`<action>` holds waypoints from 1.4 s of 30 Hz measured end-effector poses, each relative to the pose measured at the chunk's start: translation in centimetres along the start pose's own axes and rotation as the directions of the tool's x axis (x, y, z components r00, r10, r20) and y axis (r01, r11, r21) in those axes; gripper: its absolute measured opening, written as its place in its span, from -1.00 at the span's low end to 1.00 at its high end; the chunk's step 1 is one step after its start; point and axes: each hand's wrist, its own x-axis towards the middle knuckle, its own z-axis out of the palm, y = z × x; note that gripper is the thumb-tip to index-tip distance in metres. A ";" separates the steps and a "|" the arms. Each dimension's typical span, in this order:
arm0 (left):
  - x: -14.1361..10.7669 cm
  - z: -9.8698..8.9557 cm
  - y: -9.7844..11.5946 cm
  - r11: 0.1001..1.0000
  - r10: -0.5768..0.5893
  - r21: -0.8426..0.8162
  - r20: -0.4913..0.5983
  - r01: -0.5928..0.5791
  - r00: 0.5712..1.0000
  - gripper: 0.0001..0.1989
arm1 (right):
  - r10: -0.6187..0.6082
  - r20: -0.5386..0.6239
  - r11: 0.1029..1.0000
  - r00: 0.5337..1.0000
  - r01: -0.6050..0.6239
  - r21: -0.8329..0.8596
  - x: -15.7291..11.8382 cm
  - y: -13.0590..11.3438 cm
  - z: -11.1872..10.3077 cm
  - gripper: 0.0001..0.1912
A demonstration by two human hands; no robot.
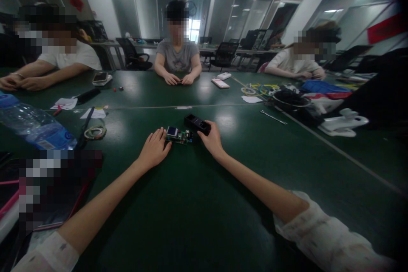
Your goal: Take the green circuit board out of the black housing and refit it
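Note:
A green circuit board (181,137) with a small square screen on its left end lies on the dark green table (178,204). My left hand (154,148) rests flat beside it, fingertips at the board's left edge, fingers stretched and nothing gripped. Just behind and to the right of the board is a black rectangular device (196,123) with buttons on its face. My right hand (211,139) holds this device by its right end, between thumb and fingers.
A large water bottle (38,123) lies at the left, near a beaded bracelet (94,132). A wrench (273,117), cables (259,89) and a white stand-like object (346,123) are at the right. Three people sit across the table, their hands on it.

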 end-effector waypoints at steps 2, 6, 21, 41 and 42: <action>0.0 -0.1 0.0 1.000 -0.002 0.007 0.001 0.002 1.000 -0.39 | -0.021 -0.016 0.998 1.000 0.022 0.064 -0.1 -0.9 -0.1 -0.51; -0.1 0.1 0.0 1.000 0.006 0.011 -0.015 -0.005 1.000 -0.38 | -0.148 0.029 0.973 0.989 0.140 0.184 -0.8 -3.5 -0.7 -0.48; -0.3 0.0 0.0 0.999 0.028 -0.016 -0.055 -0.029 0.998 -0.46 | -0.344 0.290 0.939 0.893 0.326 0.111 -1.7 -5.7 -1.6 -0.47; -0.2 0.5 -0.2 1.000 -0.023 -0.017 -0.068 0.022 0.997 -0.34 | -0.284 0.440 0.952 0.852 0.306 0.023 -1.3 -3.6 -0.4 -0.39; -0.2 0.4 -0.1 1.000 -0.023 -0.021 -0.067 0.022 0.997 -0.33 | -0.282 0.439 0.952 0.853 0.305 0.019 -1.3 -3.5 -0.3 -0.38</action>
